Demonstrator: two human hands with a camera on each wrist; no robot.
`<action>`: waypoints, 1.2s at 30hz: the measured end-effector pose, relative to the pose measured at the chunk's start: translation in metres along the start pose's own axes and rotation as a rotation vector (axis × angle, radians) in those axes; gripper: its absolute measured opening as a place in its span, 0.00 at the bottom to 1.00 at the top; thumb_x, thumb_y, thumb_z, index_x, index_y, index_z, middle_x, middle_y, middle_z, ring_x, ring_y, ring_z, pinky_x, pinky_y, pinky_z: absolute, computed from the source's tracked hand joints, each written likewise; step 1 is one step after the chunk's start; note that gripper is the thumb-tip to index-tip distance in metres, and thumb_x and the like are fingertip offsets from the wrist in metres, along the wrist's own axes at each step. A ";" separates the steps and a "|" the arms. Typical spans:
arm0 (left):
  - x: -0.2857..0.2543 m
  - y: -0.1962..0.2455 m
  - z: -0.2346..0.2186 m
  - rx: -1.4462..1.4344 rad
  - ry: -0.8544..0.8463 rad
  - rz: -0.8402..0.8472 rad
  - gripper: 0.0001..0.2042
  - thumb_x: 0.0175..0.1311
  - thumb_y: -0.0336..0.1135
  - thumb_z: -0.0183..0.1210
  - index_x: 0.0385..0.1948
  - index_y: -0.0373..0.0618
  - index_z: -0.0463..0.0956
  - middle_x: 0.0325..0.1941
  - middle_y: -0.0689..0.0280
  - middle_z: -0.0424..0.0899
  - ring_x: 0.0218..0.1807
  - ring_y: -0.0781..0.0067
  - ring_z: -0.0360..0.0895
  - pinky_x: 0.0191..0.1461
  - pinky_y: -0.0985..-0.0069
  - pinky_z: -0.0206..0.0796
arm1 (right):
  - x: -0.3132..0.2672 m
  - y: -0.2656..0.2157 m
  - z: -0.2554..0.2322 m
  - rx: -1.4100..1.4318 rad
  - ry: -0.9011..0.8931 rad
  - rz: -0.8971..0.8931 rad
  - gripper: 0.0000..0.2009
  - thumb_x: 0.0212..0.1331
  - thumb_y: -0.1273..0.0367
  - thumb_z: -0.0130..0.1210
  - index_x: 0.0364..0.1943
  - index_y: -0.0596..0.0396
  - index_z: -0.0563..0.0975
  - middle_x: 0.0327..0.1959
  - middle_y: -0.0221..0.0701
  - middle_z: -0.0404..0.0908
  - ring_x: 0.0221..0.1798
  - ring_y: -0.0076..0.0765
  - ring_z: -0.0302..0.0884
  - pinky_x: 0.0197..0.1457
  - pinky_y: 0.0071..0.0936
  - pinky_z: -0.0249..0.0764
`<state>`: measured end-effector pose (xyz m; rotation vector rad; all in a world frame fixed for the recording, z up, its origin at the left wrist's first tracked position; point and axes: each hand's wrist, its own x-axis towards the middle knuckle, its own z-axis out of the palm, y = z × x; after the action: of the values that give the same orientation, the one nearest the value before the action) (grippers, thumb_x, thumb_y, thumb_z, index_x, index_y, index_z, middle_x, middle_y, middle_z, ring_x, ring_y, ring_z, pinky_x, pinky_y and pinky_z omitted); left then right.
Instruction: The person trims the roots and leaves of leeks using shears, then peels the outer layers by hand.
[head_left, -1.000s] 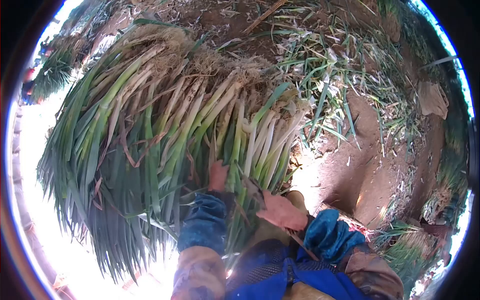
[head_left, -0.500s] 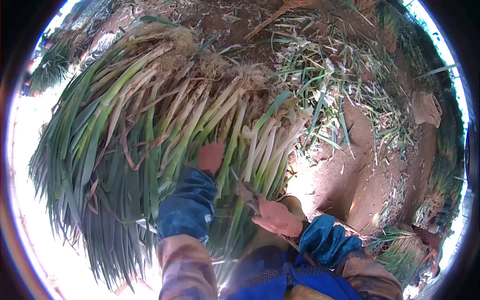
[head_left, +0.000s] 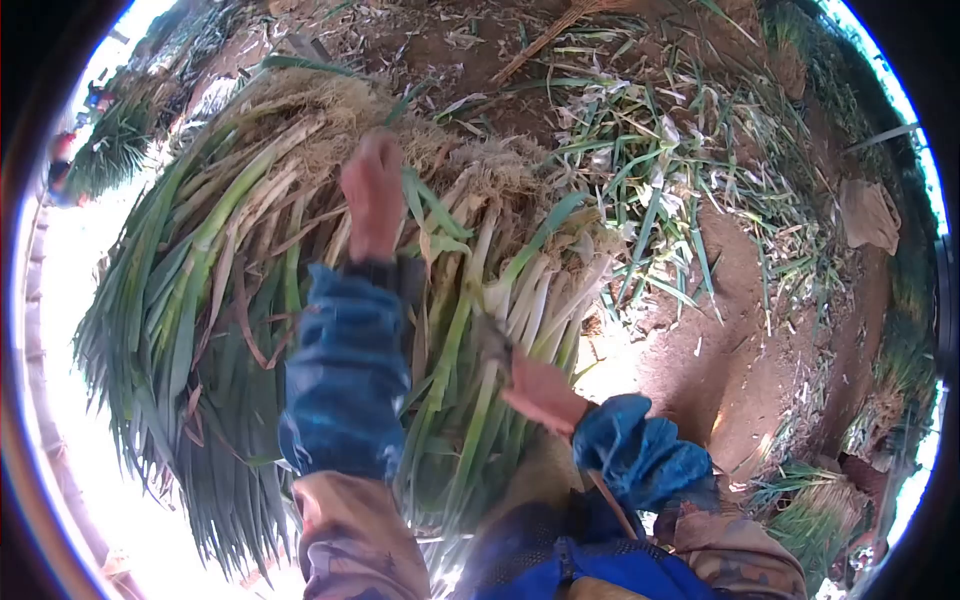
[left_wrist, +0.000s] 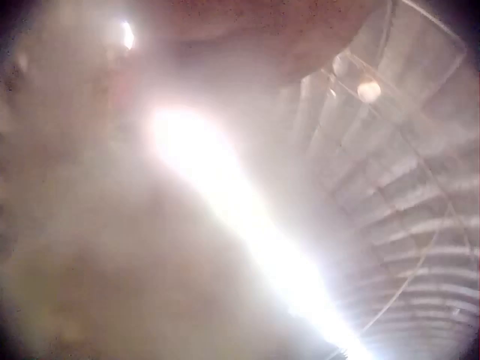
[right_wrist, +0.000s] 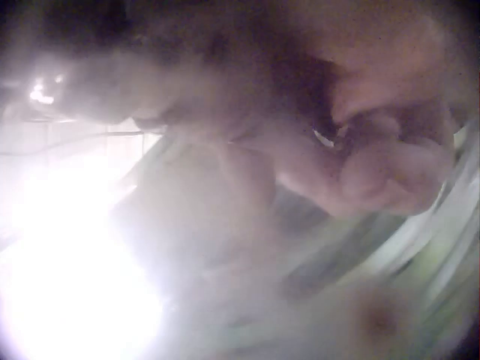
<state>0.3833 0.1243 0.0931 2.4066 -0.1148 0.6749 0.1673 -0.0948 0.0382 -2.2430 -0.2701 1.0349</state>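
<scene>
A wide heap of long green-leaved stalks [head_left: 240, 190] lies with its pale roots toward the top of the head view. Over the roots at the heap's middle is the left hand [head_left: 374, 195], its fingers bent; whether they pinch anything is unclear. A loose green leaf [head_left: 435, 205] lies just right of it. The right hand [head_left: 545, 395], low at the heap's right side, grips a dark, blurred tool [head_left: 492, 340] pointing up over the stalks. The right wrist view shows curled fingers [right_wrist: 390, 176] around something dark. Glare and blur hide the left wrist view's detail.
Cut leaves and pale scraps [head_left: 650, 150] litter the brown soil [head_left: 730, 330] on the right. A smaller bundle [head_left: 815, 510] lies at lower right, another [head_left: 115, 145] at upper left. A tan cloth-like piece [head_left: 868, 215] lies at far right.
The left hand has moved up from among the stalks to the roots. The right hand, still holding the tool, has shifted slightly up. A green leaf now shows beside the left hand.
</scene>
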 end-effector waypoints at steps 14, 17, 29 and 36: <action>-0.292 0.018 -0.010 0.229 -0.826 -0.686 0.21 0.52 0.42 0.57 0.45 0.42 0.66 0.34 0.44 0.78 0.40 0.40 0.75 0.42 0.51 0.65 | -0.006 0.029 -0.002 0.058 0.171 -0.053 0.26 0.47 0.65 0.53 0.47 0.69 0.60 0.28 0.50 0.74 0.33 0.60 0.74 0.35 0.48 0.70; -0.306 0.041 -0.032 0.168 -0.853 -0.795 0.21 0.52 0.43 0.58 0.45 0.42 0.66 0.35 0.44 0.78 0.40 0.40 0.74 0.42 0.52 0.65 | 0.010 0.035 -0.005 0.044 0.264 -0.105 0.26 0.47 0.66 0.52 0.48 0.71 0.61 0.26 0.50 0.75 0.32 0.59 0.75 0.33 0.48 0.71; -0.349 0.067 -0.066 0.064 -0.845 -0.874 0.23 0.52 0.39 0.58 0.51 0.44 0.66 0.36 0.44 0.78 0.42 0.41 0.74 0.44 0.54 0.64 | 0.016 0.023 0.004 0.015 0.365 -0.145 0.18 0.46 0.69 0.50 0.38 0.70 0.65 0.24 0.49 0.76 0.29 0.56 0.77 0.32 0.47 0.72; -0.356 0.070 -0.064 0.006 -0.787 -0.898 0.24 0.50 0.41 0.58 0.52 0.48 0.66 0.37 0.47 0.79 0.42 0.41 0.75 0.45 0.54 0.64 | -0.013 0.016 0.001 0.008 0.245 -0.091 0.16 0.46 0.68 0.50 0.35 0.69 0.66 0.24 0.49 0.76 0.29 0.56 0.76 0.34 0.47 0.72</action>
<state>0.0303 0.0778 -0.0015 2.2520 0.6066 -0.6717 0.1561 -0.1120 0.0356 -2.2996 -0.2578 0.7048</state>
